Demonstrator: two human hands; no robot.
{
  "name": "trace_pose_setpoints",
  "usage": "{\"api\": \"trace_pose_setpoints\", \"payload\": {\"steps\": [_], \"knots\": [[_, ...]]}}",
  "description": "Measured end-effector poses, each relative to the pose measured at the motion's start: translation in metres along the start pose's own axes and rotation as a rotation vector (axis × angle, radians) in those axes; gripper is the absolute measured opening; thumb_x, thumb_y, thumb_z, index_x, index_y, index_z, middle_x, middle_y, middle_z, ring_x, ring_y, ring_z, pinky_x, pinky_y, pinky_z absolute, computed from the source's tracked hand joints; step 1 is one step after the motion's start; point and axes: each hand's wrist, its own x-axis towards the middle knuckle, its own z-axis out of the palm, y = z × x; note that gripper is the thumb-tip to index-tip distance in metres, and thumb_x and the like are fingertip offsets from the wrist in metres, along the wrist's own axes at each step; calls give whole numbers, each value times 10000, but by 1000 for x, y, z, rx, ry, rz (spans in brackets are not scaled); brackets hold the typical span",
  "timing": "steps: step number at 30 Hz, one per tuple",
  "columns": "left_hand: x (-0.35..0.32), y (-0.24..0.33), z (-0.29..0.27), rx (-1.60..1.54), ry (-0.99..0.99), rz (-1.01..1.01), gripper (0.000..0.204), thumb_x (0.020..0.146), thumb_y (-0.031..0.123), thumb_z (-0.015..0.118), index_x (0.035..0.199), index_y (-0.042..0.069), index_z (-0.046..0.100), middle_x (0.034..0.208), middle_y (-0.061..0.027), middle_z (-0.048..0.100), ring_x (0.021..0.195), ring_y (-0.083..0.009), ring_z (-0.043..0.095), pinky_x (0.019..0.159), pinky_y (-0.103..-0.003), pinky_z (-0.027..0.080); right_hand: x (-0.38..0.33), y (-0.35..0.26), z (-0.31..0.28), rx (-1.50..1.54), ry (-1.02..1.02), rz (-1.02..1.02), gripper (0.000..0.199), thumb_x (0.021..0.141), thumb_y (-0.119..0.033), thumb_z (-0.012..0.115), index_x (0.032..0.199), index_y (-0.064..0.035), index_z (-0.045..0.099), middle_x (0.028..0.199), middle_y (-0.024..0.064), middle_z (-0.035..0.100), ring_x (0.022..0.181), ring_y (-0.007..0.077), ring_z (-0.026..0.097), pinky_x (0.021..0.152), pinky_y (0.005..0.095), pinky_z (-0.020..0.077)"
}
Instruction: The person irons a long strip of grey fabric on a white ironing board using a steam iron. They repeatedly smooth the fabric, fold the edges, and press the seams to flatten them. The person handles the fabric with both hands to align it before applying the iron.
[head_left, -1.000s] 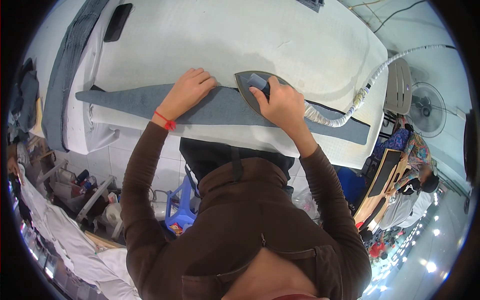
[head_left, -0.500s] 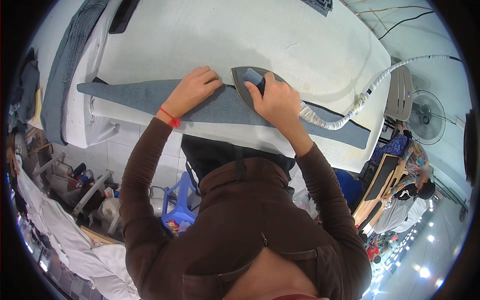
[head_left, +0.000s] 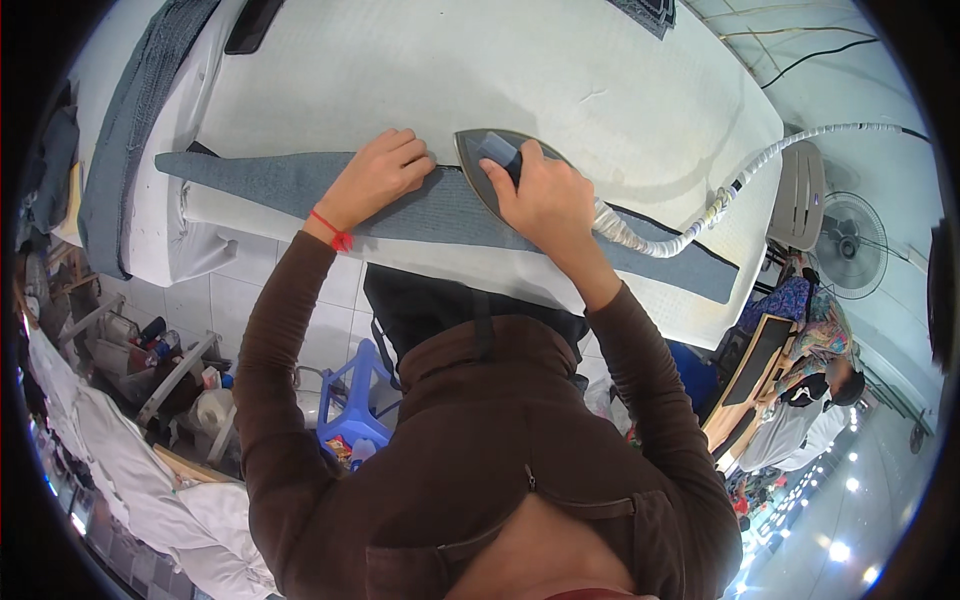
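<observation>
A long grey-blue fabric piece point(head_left: 270, 185) lies along the near edge of the white padded table, tapering at its left end and showing a dark edge on its far side. With fingers curled, my left hand point(head_left: 380, 175) grips the fabric's far edge around its middle. My right hand point(head_left: 545, 200) is wrapped around the handle of an iron point(head_left: 470, 150). The iron rests on the fabric, its tip pointing away and left, a short gap from my left fingertips. From the iron's back a wrapped white hose point(head_left: 660, 245) runs off to the right.
More grey-blue fabric point(head_left: 130, 170) hangs over the table's left end. A black phone point(head_left: 253, 25) lies at the far left, dark patterned cloth point(head_left: 650, 15) at the far edge. A blue plastic stool point(head_left: 355, 400) stands below. At right are a fan point(head_left: 850, 245) and another person point(head_left: 825, 340).
The iron and my left hand have shifted slightly left along the fabric. Both hands keep their hold, and the view has tilted a little.
</observation>
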Motion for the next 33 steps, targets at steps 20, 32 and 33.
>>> {"api": "trace_pose_setpoints", "payload": {"steps": [20,32,33], "knots": [[-10,22,10,-71,164,-196,155,811,45,844,955,69,794,1049,-42,756,1014,-280,703,909,-440,518,165,27,7,170,660,-75,562,1034,-472,772,1299,22,737,1263,282,769,1224,430,734,1068,529,575],[21,38,17,-30,4,-548,146,936,183,853,913,60,777,932,-89,732,966,-342,683,872,-485,504,-321,502,-46,-195,557,1253,524,1046,-501,732,1154,-1,846,1026,211,845,945,384,822,859,493,630],[29,33,23,-96,-30,-521,139,930,163,852,913,53,770,918,-103,734,944,-353,687,859,-487,516,-370,518,-58,-270,524,1301,510,1045,-493,749,1163,-7,843,975,179,845,900,356,823,785,477,637]]}}
